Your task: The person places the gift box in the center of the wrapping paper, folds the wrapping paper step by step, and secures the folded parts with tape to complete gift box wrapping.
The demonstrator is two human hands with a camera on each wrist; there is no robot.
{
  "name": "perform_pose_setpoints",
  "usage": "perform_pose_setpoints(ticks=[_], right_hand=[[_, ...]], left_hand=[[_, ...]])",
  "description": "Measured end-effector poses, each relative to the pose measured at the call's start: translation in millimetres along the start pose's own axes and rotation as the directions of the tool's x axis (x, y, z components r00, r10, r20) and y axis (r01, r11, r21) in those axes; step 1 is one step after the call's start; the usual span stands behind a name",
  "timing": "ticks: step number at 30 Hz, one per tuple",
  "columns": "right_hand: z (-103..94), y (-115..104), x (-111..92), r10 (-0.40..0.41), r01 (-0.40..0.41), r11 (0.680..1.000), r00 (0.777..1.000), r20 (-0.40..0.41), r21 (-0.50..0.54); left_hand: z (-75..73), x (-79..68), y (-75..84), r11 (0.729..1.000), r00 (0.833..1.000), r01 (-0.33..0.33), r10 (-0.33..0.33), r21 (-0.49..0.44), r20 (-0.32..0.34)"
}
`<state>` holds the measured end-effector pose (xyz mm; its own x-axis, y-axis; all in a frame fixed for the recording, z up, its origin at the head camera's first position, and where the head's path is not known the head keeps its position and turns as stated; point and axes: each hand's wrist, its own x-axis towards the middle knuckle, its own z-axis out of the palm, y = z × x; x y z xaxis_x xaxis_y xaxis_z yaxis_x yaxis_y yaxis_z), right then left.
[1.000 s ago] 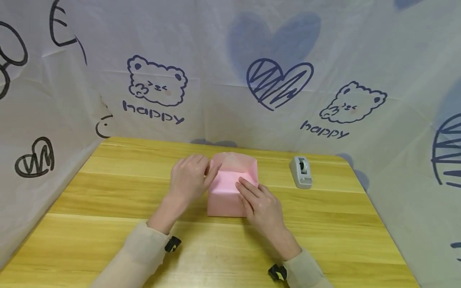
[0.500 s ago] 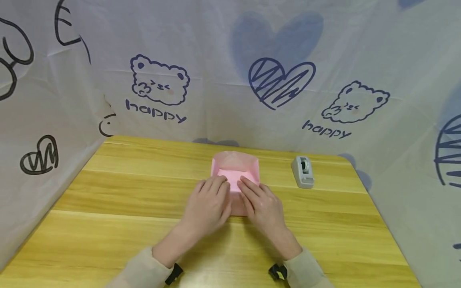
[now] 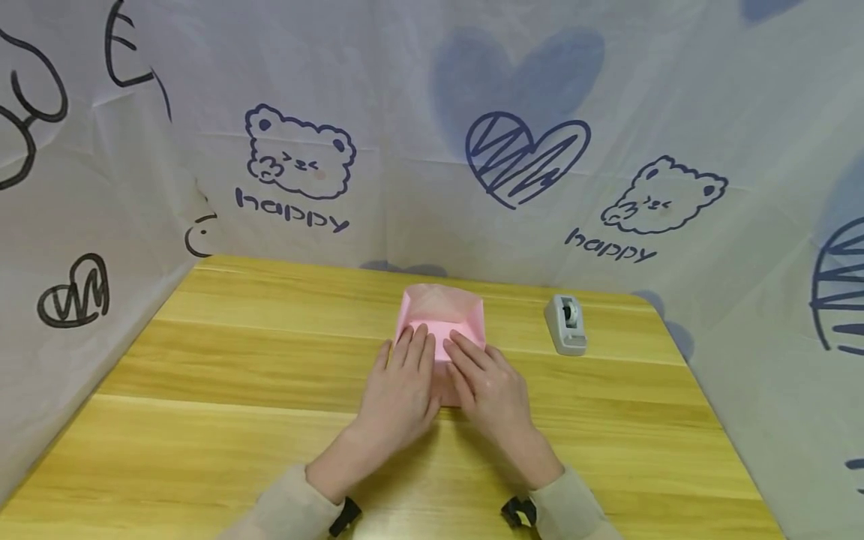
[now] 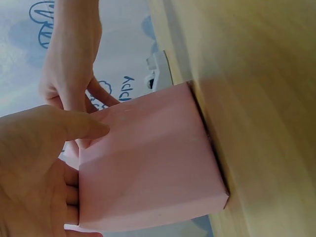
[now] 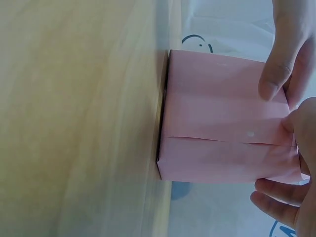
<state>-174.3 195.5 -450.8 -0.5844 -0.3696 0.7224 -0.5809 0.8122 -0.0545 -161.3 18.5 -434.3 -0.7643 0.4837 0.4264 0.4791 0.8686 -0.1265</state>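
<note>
In the head view, a pink paper box point(image 3: 442, 304) stands on the table with a raised flap at its far side. My left hand point(image 3: 398, 394) lays long fingers over its near top edge. In the left wrist view that hand's thumb presses the outer near wall of the box point(image 4: 148, 158), pinching the edge. Beside it, my right hand point(image 3: 496, 394) grips the near right part. The right wrist view shows a slit across the pink wall point(image 5: 217, 108), the right thumb at the rim and other fingers past the side. The fingertips inside are partly hidden.
A grey tape dispenser point(image 3: 567, 326) stands to the right of the box on the wooden table point(image 3: 236, 360). Behind and at the sides hangs a white cloth point(image 3: 405, 90) printed with bears and hearts.
My left hand has come from the box's left side to its near edge, its fingers first bent, now straighter over the rim. The right hand has stayed in place.
</note>
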Motion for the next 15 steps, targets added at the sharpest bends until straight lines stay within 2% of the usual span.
perform_pose_setpoints(ticks=[4, 8, 12, 15], right_hand=[[-1.0, 2, 2, -0.037, 0.038, 0.999, 0.998, -0.053, 0.005], [-4.9, 6, 5, -0.038, 0.046, 0.998, 0.983, -0.180, 0.043], [-6.5, 10, 7, 0.032, 0.005, 0.992, 0.955, -0.295, 0.122], [-5.1, 13, 5, 0.151, -0.087, 0.969, 0.949, -0.275, 0.232]], left_hand=[[-2.6, 0.8, -0.4, 1.000, 1.000, -0.004, 0.004, 0.005, 0.015], [-5.6, 0.3, 0.1, 1.000, 0.999, -0.001, 0.001, -0.001, 0.035], [-7.5, -0.2, 0.6, 1.000, 0.999, -0.002, 0.002, 0.006, 0.041], [-7.8, -0.5, 0.6, 1.000, 0.999, -0.006, 0.005, 0.014, 0.042]])
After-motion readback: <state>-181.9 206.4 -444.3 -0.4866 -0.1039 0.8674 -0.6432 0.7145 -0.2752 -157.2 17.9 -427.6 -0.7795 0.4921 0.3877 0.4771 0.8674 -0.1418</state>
